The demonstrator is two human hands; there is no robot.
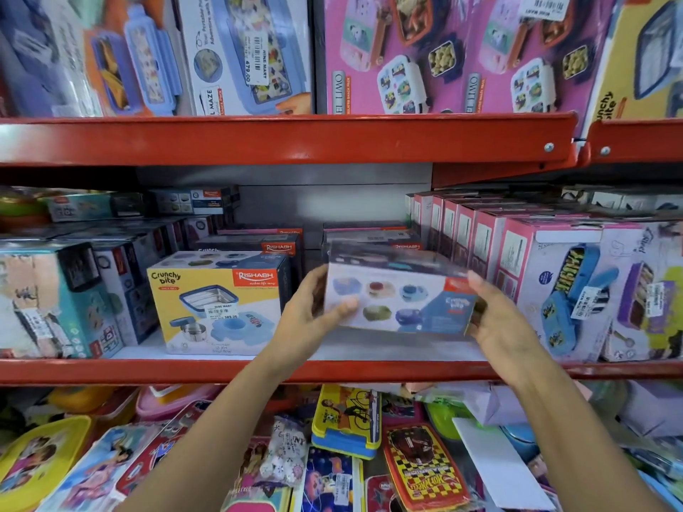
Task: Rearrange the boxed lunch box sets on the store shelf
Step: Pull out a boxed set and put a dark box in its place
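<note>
I hold a boxed lunch box set (399, 290), white and blue with pictures of round containers, just above the middle shelf (332, 371). My left hand (314, 312) grips its left end, thumb on the front face. My right hand (495, 315) grips its right end. The box is blurred and tilted slightly. To its left a yellow "Crunchy bite" box (218, 301) stands on the shelf. More boxes of the same brand (281, 245) are stacked behind both.
A row of pink boxes (517, 260) fills the shelf's right side, teal and dark boxes (55, 297) the left. Large boxed sets (425, 57) stand on the upper shelf. Loose lunch boxes and pencil cases (347, 419) crowd the bottom shelf.
</note>
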